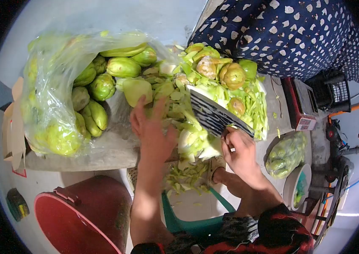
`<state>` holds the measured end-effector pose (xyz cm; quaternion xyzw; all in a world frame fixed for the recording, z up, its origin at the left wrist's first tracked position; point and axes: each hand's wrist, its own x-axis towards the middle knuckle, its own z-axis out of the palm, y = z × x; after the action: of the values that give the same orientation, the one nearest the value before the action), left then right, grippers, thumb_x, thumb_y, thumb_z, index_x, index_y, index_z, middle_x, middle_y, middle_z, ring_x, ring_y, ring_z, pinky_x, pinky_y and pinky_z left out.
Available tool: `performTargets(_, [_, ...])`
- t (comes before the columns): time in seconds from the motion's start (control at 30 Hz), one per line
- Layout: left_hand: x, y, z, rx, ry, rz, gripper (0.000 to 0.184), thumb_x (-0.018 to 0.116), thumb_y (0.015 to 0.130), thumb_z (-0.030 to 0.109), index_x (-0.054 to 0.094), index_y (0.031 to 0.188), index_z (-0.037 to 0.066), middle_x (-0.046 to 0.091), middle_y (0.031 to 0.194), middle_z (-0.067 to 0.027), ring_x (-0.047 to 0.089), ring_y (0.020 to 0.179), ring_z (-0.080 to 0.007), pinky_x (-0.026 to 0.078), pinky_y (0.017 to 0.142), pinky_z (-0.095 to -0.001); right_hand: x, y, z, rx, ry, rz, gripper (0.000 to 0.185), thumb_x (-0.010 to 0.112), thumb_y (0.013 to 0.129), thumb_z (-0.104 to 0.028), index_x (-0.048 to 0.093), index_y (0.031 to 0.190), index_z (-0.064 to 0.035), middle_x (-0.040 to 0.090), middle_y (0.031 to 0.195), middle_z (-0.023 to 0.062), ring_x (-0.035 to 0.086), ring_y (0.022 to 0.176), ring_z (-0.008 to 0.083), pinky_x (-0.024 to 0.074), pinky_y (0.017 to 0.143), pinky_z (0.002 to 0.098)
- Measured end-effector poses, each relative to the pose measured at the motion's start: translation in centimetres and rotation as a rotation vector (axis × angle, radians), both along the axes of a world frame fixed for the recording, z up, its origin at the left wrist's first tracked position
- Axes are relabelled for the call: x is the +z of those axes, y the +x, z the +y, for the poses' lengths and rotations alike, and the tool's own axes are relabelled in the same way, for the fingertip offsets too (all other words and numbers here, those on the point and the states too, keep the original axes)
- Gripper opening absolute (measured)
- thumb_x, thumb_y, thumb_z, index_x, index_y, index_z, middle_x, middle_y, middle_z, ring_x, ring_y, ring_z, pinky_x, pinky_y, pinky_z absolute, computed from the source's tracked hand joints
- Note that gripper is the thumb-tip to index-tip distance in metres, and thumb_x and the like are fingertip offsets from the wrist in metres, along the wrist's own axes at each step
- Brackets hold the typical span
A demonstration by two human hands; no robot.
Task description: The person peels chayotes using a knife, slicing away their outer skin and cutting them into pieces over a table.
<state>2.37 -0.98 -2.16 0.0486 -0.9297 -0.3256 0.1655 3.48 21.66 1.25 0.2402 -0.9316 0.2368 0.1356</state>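
Observation:
My right hand (241, 154) is closed around a cleaver (215, 112); its broad blade shows a dark and white pattern, and the handle is mostly hidden in my fingers. The blade lies over a heap of pale green peelings and cut pieces (251, 101). My left hand (152, 127) is blurred, with fingers spread and nothing seen in them. Its fingertips are just below a flat, pale green cut piece (137, 92). To the left, several whole chayotes (123, 67) spill from a clear plastic bag (46, 97). Brownish chayotes (232, 76) sit on the heap.
A red bucket (90, 211) stands on the floor at lower left. A bagged bundle of green produce (287, 154) and a white tub (300, 186) are at right. Beyond the heap hangs dark blue patterned cloth (281, 34), beside a red scale (300, 101). Peelings (186, 178) litter the floor.

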Motion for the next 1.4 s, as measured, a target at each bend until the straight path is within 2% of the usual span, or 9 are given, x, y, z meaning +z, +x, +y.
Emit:
performTargets(0.27, [-2.3,-1.5,-2.8,0.226,0.497,0.104,0.065,0.071,0.076,0.015,0.046,0.134,0.005,0.05,0.125,-0.0205,0.048,0.116,-0.0389,0.039,0.101,-0.0441,-0.4,-1.9,0.4,-0.054,-0.216,0.144,0.023,0.07,0.073,0.004,0.05,0.083,-0.0023,0.064,0.088,0.0185,0.061,0.073,0.035,0.05,0.065,0.0392])
performTargets(0.4, [-0.9,-6.3,-3.2,0.343,0.28,0.137,0.065,0.072,0.078,0.022,0.045,0.136,0.007,0.052,0.122,-0.0217,0.051,0.112,-0.0407,0.041,0.098,-0.0479,-0.5,-1.7,0.0,-0.057,-0.336,0.151,0.024,0.071,0.079,0.002,0.048,0.085,-0.0025,0.063,0.084,0.0181,0.061,0.067,0.0326,0.0495,0.061,0.0355])
performTargets(0.57, [-3.3,-11.4,-5.1,0.427,0.075,-0.307,0.077,0.077,0.072,0.041,0.05,0.135,0.006,0.058,0.122,-0.0278,0.058,0.112,-0.0389,0.046,0.095,-0.0443,-0.7,-1.3,0.0,-0.109,-0.396,0.097,0.025,0.07,0.083,0.0,0.048,0.094,-0.0015,0.06,0.073,0.015,0.059,0.055,0.0267,0.0477,0.053,0.0331])
performTargets(0.8, [-4.6,-12.8,-6.7,0.359,0.134,-0.376,0.076,0.079,0.065,0.045,0.058,0.128,0.006,0.059,0.123,-0.0228,0.059,0.11,-0.0365,0.05,0.089,-0.0423,-0.5,-0.4,-0.7,-0.085,-0.378,0.045,0.031,0.069,0.083,0.0,0.052,0.109,0.0013,0.061,0.075,0.0159,0.061,0.057,0.0253,0.0479,0.052,0.0326])
performTargets(0.9, [-3.6,-11.0,-6.7,0.288,0.538,-0.252,0.074,0.074,0.07,0.038,0.05,0.136,0.013,0.057,0.126,-0.0181,0.055,0.114,-0.0332,0.048,0.091,-0.0454,-0.1,1.0,-2.1,-0.064,-0.445,-0.053,0.028,0.07,0.082,-0.003,0.057,0.107,0.0025,0.064,0.078,0.0184,0.065,0.063,0.028,0.0511,0.057,0.0329])
performTargets(0.97, [1.3,-7.5,-4.3,0.243,1.284,-0.242,0.074,0.071,0.074,0.037,0.044,0.138,0.013,0.057,0.123,-0.0113,0.057,0.108,-0.0287,0.049,0.084,-0.0497,-1.5,2.0,-2.4,-0.069,-0.477,-0.154,0.03,0.071,0.082,-0.005,0.057,0.107,0.0021,0.064,0.076,0.0171,0.065,0.061,0.0276,0.0512,0.056,0.0333])
performTargets(1.03, [2.3,-5.0,-2.9,0.249,1.5,-0.149,0.062,0.064,0.083,0.039,0.045,0.135,0.011,0.062,0.11,-0.0087,0.062,0.094,-0.029,0.053,0.077,-0.0463,-2.1,2.7,-3.1,-0.075,-0.511,-0.234,0.033,0.073,0.081,-0.01,0.057,0.106,0.0034,0.063,0.069,0.0143,0.063,0.056,0.0267,0.0508,0.054,0.0346])
performTargets(1.23, [1.7,0.4,-0.5,0.181,2.02,-0.137,0.041,0.057,0.089,0.042,0.055,0.117,0.012,0.062,0.105,-0.0086,0.063,0.095,-0.0276,0.054,0.082,-0.046,-2.1,5.0,-4.0,0.028,-0.462,-0.066,0.033,0.073,0.081,-0.008,0.053,0.102,0.0065,0.062,0.068,0.0146,0.061,0.053,0.0209,0.0489,0.05,0.0326])
performTargets(1.4, [-0.9,0.9,0.5,0.191,2.089,-0.082,0.037,0.057,0.091,0.04,0.056,0.116,0.013,0.062,0.105,-0.0069,0.062,0.097,-0.0238,0.053,0.085,-0.0399,-1.2,5.6,-5.2,0.07,-0.399,-0.1,0.033,0.071,0.082,-0.003,0.049,0.105,0.0061,0.061,0.067,0.0125,0.058,0.052,0.0171,0.045,0.046,0.0292])
